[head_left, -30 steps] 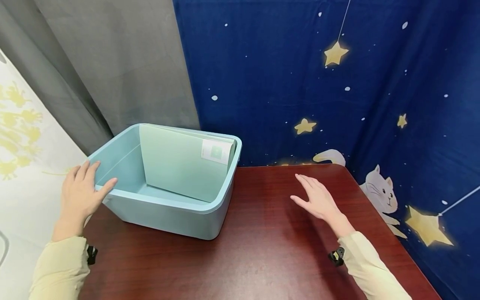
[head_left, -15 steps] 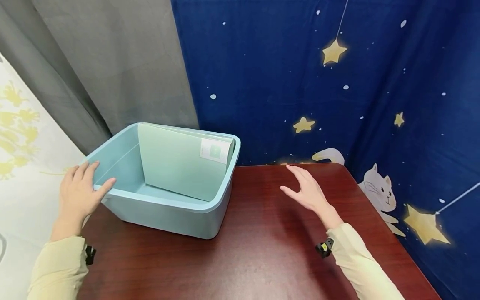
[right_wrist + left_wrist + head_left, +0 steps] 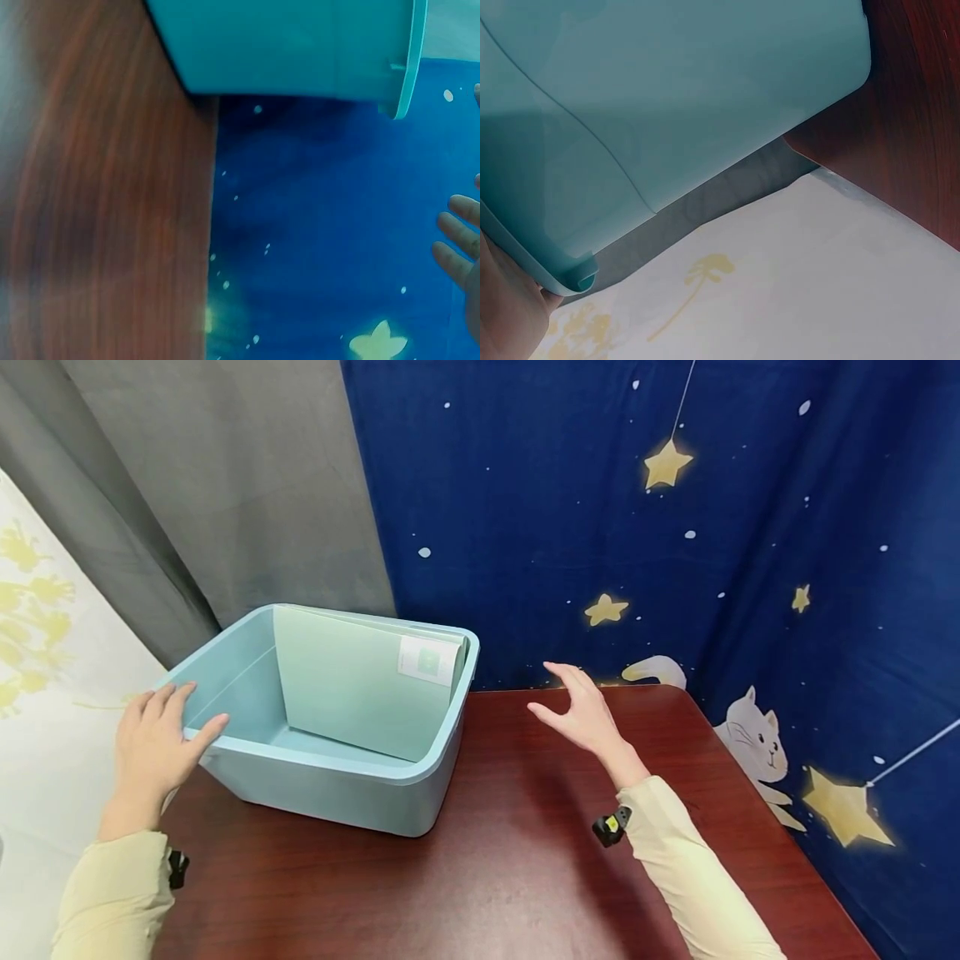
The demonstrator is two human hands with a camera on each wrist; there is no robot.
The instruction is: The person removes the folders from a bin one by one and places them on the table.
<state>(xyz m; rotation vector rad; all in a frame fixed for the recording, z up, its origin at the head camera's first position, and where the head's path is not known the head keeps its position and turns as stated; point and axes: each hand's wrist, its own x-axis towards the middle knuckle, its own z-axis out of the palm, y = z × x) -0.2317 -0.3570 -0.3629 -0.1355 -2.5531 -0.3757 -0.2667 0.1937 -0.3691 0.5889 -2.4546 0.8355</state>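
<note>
A light blue plastic tub (image 3: 315, 806) stands on the table, tilted slightly askew. Inside it, pale green folders (image 3: 360, 685) stand upright against the far wall, the front one bearing a white label (image 3: 425, 660). My left hand (image 3: 153, 747) rests at the tub's near left corner, fingers over the side rim and thumb over the front rim; the left wrist view catches the hand (image 3: 510, 307) right at the rim. My right hand (image 3: 581, 714) is in the air to the right of the tub, fingers extended, thumb spread, nothing held.
The dark red wooden table (image 3: 495, 877) ends at a far edge and a right edge. Behind it hang a grey curtain (image 3: 247, 485) and a blue curtain (image 3: 540, 510) with stars and a cat. A white cloth (image 3: 45, 777) with yellow print hangs at the left.
My right hand has moved left and slightly away from me, closer to the tub. The left hand has stayed at the tub's corner, and the tub and folders have not moved.
</note>
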